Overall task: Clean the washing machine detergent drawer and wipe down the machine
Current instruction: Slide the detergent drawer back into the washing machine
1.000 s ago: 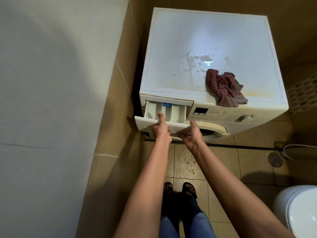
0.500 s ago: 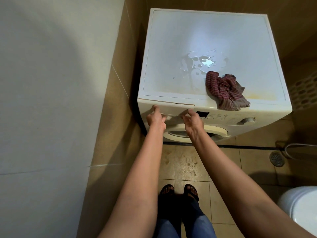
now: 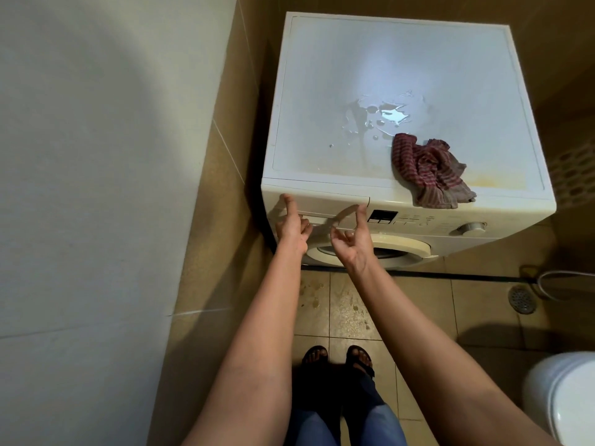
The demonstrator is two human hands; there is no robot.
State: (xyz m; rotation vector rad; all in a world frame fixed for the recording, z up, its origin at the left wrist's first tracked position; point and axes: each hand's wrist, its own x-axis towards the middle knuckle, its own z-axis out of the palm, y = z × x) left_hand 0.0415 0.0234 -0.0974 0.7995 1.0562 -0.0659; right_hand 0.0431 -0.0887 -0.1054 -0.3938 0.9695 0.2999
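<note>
White detergent drawer (image 3: 325, 201), flush, closed

We see the white front-loading washing machine (image 3: 386, 75) standing directly ahead of both hands, its flat top wet with a small puddle (image 3: 391, 115) beyond the right hand (image 3: 352, 235) and stained yellowish toward its front right edge; the detergent drawer (image 3: 328, 201) sits pushed in, flush with the front panel, its white face spanning from the left hand (image 3: 291, 225), whose forefinger touches its upper left corner, to the right hand's forefinger at its right end; the crumpled maroon striped cloth (image 3: 431, 172) lies at the top's front edge, right of the right hand and apart from it.
</note>
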